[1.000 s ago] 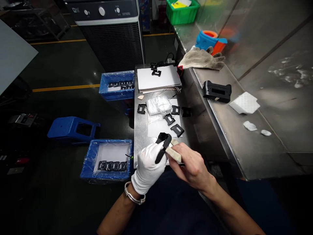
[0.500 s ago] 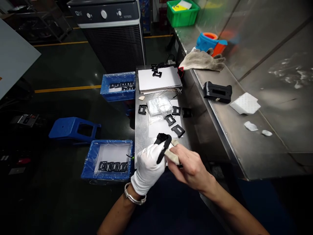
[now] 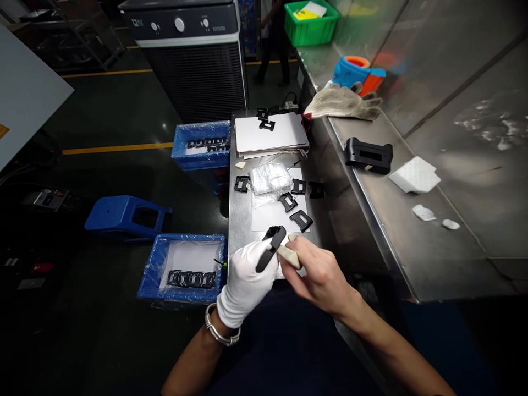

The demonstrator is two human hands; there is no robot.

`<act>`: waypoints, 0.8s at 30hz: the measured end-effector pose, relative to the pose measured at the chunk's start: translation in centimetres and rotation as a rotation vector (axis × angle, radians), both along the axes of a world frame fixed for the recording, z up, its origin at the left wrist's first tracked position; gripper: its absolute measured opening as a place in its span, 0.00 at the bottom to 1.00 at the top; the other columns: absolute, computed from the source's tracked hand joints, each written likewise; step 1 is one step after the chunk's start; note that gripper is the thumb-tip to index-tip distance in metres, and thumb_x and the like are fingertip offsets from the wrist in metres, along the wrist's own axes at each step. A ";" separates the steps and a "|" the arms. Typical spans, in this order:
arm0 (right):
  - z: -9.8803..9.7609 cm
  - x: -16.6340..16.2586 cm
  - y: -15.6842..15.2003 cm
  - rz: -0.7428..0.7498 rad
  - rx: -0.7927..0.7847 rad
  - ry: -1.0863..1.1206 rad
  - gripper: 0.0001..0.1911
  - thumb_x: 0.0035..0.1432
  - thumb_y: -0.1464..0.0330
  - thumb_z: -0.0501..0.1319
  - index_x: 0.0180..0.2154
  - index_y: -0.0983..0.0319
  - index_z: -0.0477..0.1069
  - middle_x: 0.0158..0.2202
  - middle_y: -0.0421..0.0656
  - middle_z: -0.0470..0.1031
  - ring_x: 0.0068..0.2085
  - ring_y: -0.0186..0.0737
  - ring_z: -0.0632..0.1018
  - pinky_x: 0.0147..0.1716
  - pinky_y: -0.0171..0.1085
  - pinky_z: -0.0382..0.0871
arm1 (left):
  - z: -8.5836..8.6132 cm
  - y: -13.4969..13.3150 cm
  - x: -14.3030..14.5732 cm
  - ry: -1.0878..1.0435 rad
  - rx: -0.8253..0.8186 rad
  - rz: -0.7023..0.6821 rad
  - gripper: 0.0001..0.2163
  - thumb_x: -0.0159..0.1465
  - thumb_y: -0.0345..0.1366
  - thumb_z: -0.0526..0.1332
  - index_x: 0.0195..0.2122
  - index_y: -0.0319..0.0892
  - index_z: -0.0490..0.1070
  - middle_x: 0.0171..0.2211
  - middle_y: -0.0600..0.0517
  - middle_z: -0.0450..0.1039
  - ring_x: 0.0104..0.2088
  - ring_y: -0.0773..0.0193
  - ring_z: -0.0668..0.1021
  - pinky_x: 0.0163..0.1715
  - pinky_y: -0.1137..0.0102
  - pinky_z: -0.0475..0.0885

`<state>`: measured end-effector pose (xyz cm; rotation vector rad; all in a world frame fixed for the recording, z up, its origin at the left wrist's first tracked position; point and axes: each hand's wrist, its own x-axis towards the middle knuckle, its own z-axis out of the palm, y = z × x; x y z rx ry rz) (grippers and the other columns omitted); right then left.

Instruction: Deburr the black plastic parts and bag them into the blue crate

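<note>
My left hand (image 3: pixel 246 280), in a white glove with a metal bangle at the wrist, is closed around a black plastic frame (image 3: pixel 271 251), held tilted up on edge. My bare right hand (image 3: pixel 319 278) pinches a small off-white block (image 3: pixel 290 256) against or close beside the frame's right side; contact is hard to make out. The block's material cannot be told. Just beyond the hands, similar black plastic parts (image 3: pixel 301 220) lie on a white sheet (image 3: pixel 268 219), next to a clear plastic bag (image 3: pixel 270 179).
Plastic-lined blue bins (image 3: pixel 150 275) holding black parts stand left of the metal table (image 3: pixel 239 220). Behind are a paper stack (image 3: pixel 268 135) and an air cooler (image 3: pixel 193 77). A work glove (image 3: pixel 342 103) and a black housing (image 3: pixel 368 155) lie on the right ledge. A person (image 3: pixel 274 44) stands far back.
My left hand has shifted slightly left and turned the black frame, so its long edge faces up more. The off-white block has moved a little. A person has appeared in the background.
</note>
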<state>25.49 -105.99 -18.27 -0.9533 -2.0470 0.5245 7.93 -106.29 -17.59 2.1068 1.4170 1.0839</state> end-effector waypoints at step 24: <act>-0.3 -0.5 -0.1 -0.022 0.112 0.099 0.08 0.61 0.74 0.62 0.43 0.61 0.67 0.31 0.42 0.73 0.29 0.37 0.71 0.28 0.37 0.65 | 0.5 -0.4 1.1 -0.084 -0.030 -0.030 0.09 0.66 0.26 0.57 0.28 0.41 0.67 0.26 0.53 0.72 0.27 0.67 0.74 0.31 0.70 0.73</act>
